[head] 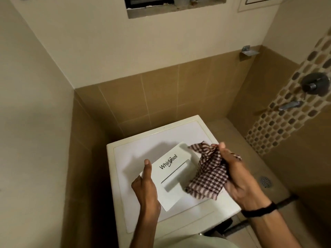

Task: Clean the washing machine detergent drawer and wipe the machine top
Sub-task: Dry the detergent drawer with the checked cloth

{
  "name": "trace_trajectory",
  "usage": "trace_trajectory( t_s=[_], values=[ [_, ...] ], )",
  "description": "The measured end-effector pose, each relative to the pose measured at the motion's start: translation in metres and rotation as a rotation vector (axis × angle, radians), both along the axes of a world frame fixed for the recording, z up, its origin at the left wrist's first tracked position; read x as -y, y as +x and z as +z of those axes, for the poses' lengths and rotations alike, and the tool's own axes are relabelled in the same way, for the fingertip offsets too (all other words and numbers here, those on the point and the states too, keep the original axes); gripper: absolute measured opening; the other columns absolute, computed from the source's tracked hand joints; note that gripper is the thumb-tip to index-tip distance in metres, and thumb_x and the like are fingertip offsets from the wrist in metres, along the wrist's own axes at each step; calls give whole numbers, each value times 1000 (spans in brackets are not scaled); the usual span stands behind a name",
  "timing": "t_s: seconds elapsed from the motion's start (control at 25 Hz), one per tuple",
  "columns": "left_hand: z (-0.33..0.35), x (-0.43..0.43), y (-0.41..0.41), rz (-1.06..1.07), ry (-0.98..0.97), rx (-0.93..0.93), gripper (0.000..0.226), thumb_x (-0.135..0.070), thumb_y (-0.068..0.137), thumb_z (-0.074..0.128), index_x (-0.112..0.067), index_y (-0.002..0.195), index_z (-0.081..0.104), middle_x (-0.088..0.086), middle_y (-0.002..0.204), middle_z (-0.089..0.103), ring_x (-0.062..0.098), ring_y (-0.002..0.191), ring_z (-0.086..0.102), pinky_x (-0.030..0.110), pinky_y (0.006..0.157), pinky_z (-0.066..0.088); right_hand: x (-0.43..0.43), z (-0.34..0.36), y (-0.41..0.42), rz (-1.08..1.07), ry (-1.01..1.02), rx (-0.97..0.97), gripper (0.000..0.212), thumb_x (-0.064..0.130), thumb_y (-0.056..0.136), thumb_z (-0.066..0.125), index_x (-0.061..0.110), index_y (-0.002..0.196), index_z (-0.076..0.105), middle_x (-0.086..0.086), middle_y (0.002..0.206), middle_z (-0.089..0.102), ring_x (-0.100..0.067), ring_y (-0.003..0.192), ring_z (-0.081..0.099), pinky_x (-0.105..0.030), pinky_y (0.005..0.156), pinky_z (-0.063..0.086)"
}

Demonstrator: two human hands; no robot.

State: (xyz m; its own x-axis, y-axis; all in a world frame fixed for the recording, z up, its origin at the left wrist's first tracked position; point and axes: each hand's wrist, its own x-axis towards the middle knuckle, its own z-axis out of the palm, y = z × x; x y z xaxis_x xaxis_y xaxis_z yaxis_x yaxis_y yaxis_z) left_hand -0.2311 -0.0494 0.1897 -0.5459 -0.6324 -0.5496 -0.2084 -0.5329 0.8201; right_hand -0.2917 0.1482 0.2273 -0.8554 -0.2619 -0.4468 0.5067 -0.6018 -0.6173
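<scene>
My left hand [145, 185] is nearest me and grips the detergent drawer [172, 176] by its left edge. The thumb lies straight up along the front panel, and the fingers are behind it, where I cannot see them. The drawer is out of the machine and I hold it over the middle of the washing machine top [143, 145], front panel turned up toward me. Its lettering and the handle slot slant from the near-left toward the far-right corner of the top. The body of the drawer is hidden behind the panel, so I cannot tell how far down it reaches.

My right hand [238, 178] is just right of the drawer, fingers curled round a bunched checked cloth [207, 174]. The cloth hangs over the panel's right edge (it overlaps that edge, though whether it presses on it I can't say). This hand is the nearer one for wiping, and I judge the stroke should run leftward along that slant.

Beyond the far edge stand the tiled wall and, to the right, a tap [290, 105].
</scene>
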Motion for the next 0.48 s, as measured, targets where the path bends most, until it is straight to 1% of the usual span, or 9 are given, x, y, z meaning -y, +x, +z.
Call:
trace_trajectory(
  t_s=[0.08, 0.16, 0.2, 0.24, 0.28, 0.32, 0.36, 0.4, 0.48],
  values=[
    [4, -2, 0, -31, 58, 4, 41, -46, 96, 66, -6, 95, 73, 9, 89, 80, 38, 86, 76, 55, 84, 59, -6, 6, -11, -94, -100, -59, 52, 41, 98, 59, -2, 126, 56, -21, 121, 63, -32, 100, 65, -48, 97, 54],
    [10, -7, 1, -59, 82, 7, 46, -50, 96, 64, -6, 95, 73, 10, 90, 80, 39, 85, 76, 55, 84, 59, 4, 7, -15, -83, -26, -231, 56, 50, 95, 60, 3, 124, 58, -15, 130, 61, -33, 110, 60, -53, 106, 46],
    [13, -10, 1, -69, 85, 0, 46, -51, 96, 63, -6, 95, 73, 10, 89, 80, 38, 83, 76, 54, 82, 60, 12, 0, -13, -5, 202, -397, 60, 58, 92, 59, 9, 126, 62, -8, 133, 63, -32, 120, 57, -54, 110, 40],
    [14, -11, 1, -81, 82, -3, 44, -51, 97, 63, -8, 94, 73, 9, 88, 80, 36, 80, 77, 52, 80, 60, 21, -12, -9, 139, 574, -619, 64, 67, 88, 56, 22, 132, 62, 3, 137, 62, -24, 134, 49, -52, 117, 30],
    [15, -11, 2, -94, 63, -4, 42, -50, 97, 63, -10, 93, 73, 8, 86, 80, 35, 78, 77, 50, 77, 61, 28, -24, -8, 270, 908, -783, 67, 74, 85, 53, 36, 140, 54, 13, 143, 56, -13, 145, 36, -47, 123, 18],
    [14, -12, 2, -107, 33, -5, 38, -49, 97, 63, -12, 91, 72, 7, 84, 79, 34, 74, 77, 49, 74, 61, 35, -34, -9, 329, 1153, -880, 68, 74, 86, 51, 44, 146, 44, 19, 151, 45, -5, 150, 22, -42, 125, 11],
    [13, -11, 3, -102, 4, -11, 37, -48, 96, 63, -14, 87, 71, 6, 83, 79, 32, 71, 77, 47, 71, 60, 43, -40, -7, 350, 1234, -908, 64, 67, 89, 53, 47, 148, 37, 22, 155, 34, -5, 152, 16, -39, 125, 13],
    [13, -11, 3, -79, -20, -23, 40, -50, 95, 65, -12, 82, 69, 6, 81, 79, 31, 70, 76, 47, 71, 60, 51, -43, -1, 340, 1177, -874, 60, 55, 93, 56, 47, 149, 35, 23, 155, 27, -9, 152, 17, -37, 124, 20],
    [5, -9, 1, -34, -92, -16, 54, -56, 91, 68, -6, 73, 64, 9, 76, 76, 33, 71, 74, 51, 73, 61, 74, -42, 27, 371, 1094, -998, 63, 26, 91, 61, 44, 147, 37, 20, 153, 30, -12, 149, 28, -30, 120, 28]
  ],
)
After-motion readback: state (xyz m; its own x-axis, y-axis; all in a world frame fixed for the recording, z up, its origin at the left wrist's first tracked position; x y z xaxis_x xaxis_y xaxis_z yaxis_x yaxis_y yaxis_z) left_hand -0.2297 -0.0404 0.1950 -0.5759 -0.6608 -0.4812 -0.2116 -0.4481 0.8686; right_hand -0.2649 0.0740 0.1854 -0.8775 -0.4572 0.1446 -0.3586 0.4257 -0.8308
